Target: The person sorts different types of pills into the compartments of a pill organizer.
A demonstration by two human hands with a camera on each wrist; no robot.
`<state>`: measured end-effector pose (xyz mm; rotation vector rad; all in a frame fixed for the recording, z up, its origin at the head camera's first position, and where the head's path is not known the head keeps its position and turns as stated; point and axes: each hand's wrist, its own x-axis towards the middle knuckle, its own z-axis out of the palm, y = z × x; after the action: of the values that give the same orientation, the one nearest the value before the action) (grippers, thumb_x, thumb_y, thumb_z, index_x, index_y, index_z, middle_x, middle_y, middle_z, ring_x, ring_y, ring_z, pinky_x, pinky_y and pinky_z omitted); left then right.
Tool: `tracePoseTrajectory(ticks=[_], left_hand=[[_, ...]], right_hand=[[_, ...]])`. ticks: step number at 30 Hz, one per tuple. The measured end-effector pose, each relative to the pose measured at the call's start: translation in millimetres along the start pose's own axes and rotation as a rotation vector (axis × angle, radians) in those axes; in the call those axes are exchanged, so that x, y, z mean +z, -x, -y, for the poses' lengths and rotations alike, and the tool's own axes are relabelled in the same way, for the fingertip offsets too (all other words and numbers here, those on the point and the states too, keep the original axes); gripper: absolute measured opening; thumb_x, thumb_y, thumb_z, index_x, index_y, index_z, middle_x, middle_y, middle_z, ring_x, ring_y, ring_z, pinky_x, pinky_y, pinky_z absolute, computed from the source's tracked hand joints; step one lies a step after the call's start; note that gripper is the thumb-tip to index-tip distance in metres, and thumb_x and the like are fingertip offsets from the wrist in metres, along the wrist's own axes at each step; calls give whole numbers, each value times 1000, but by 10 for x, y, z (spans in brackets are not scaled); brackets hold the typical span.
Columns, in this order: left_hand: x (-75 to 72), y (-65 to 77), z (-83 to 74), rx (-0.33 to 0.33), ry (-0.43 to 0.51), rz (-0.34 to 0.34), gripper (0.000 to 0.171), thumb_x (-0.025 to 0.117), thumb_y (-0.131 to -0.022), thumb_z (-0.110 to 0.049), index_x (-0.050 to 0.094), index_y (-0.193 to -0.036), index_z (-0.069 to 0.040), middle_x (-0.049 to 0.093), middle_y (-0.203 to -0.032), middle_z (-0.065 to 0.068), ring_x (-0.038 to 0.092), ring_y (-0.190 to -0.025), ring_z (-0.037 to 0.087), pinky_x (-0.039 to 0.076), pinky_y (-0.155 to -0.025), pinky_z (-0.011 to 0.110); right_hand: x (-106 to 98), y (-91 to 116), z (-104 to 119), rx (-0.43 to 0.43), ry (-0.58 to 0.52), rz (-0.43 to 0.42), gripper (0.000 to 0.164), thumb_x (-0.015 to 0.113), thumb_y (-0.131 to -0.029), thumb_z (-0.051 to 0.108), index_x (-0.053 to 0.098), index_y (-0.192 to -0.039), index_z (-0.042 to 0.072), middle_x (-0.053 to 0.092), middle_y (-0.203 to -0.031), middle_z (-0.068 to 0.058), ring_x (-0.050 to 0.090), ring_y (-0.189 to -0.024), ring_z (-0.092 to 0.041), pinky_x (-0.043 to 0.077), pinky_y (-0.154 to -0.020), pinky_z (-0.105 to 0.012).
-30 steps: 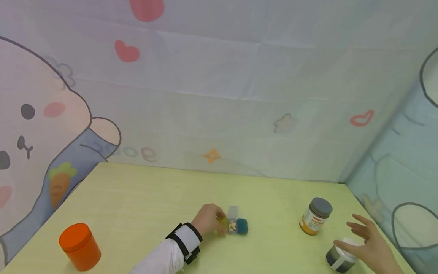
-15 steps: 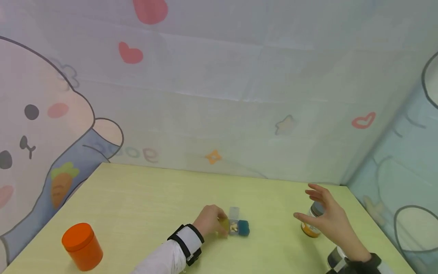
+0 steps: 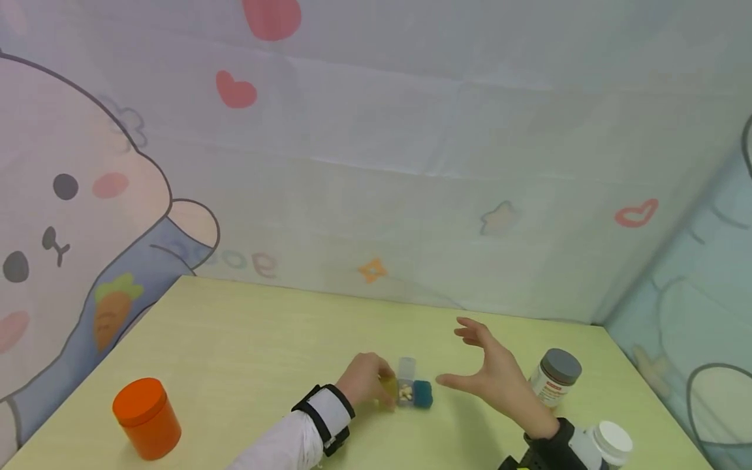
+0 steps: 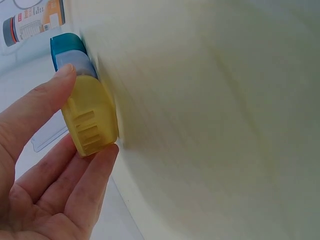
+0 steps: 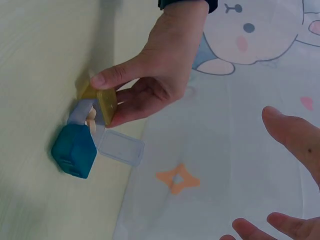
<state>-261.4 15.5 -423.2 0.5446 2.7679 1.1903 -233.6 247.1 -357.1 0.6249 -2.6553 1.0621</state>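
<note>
A small pill box with yellow, clear and teal compartments sits on the table; its teal end (image 3: 423,394) faces right. The clear middle lid (image 5: 121,147) stands raised, and pale pills (image 3: 406,392) lie in that compartment. My left hand (image 3: 367,380) grips the yellow end (image 4: 92,117) between thumb and fingers. To the right of the box, my right hand (image 3: 496,373) hovers over the table with thumb and fingers spread apart, holding nothing.
An orange jar (image 3: 147,418) stands at the left of the table (image 3: 264,339). Behind my right wrist are a grey-capped supplement bottle (image 3: 555,377) and a white-capped bottle (image 3: 612,442). A printed cloth backdrop (image 3: 376,163) hangs along the table's far edge.
My right hand has moved left from over the white-capped bottle, past the grey-capped bottle, towards the pill box, fingers still spread. My left hand keeps its grip on the pill box.
</note>
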Motion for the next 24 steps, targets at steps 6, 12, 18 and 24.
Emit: tracePoseTrajectory(ticks=[6, 12, 18, 24], left_hand=[[-28, 10, -14, -3, 6, -3, 43, 85, -54, -9, 69, -93, -1, 67, -92, 9, 60, -88, 24, 48, -78, 33], [-33, -4, -8, 4, 4, -14, 40, 85, -55, -8, 70, -91, -1, 67, -91, 9, 60, -85, 24, 48, -75, 32], [-15, 1, -17, 7, 1, -6, 41, 85, -54, -8, 69, -92, -1, 67, -90, 10, 60, -83, 22, 48, -74, 30], [-19, 9, -29, 20, -9, -1, 42, 85, -54, -8, 69, -92, 0, 67, -88, 9, 59, -79, 19, 48, -70, 28]], right_hand=[[145, -18, 309, 31, -3, 76, 87, 79, -66, 36, 34, -137, 14, 51, -126, -11, 45, -116, -30, 39, -87, -53], [350, -71, 363, 111, -42, 141, 86, 83, -63, 29, 40, -134, 9, 51, -127, -14, 44, -117, -36, 40, -89, -51], [531, -79, 269, 130, -8, 147, 88, 85, -60, 23, 41, -133, 4, 51, -126, -16, 47, -114, -36, 42, -87, -50], [629, -80, 181, 142, -3, 154, 88, 85, -59, 22, 41, -132, 1, 51, -126, -18, 47, -114, -37, 41, -89, -50]])
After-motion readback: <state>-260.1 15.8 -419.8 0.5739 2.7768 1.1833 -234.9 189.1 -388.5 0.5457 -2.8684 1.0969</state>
